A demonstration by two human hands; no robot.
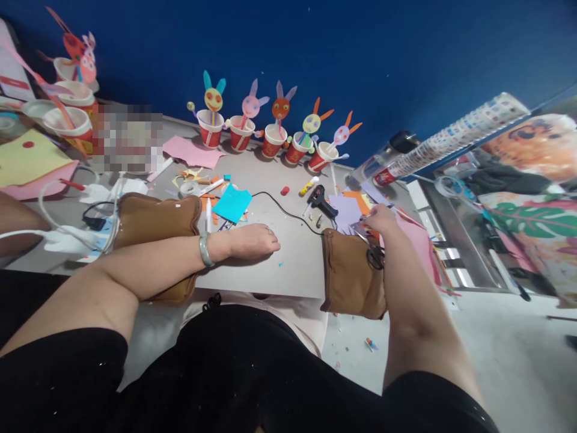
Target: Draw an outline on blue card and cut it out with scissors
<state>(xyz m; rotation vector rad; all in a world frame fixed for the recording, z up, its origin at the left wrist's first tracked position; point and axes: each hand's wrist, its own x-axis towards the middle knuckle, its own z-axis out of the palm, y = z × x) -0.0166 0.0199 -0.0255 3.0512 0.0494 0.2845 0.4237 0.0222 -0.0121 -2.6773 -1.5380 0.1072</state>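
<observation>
My left hand (255,242), with a pale bangle (206,249) on the wrist, rests closed on the grey table; its palm side is hidden. A bright blue paper piece (233,203) lies just beyond it, beside a white pen (208,215). My right hand (381,220) is over paper scraps at the right, fingers drawn together at their tips; what they hold, if anything, I cannot make out. Close by are black-handled scissors (375,257), lying partly over a brown cushion (354,276). Purple paper (345,211) and a black glue gun (322,201) lie left of that hand.
Along the blue wall stand several red paper cups (240,137) with paper rabbit figures. A long stack of cups (455,135) leans at the right. Another brown cushion (157,219) is under my left arm, beside a power strip (97,237). The glue gun's cord (282,207) crosses the table.
</observation>
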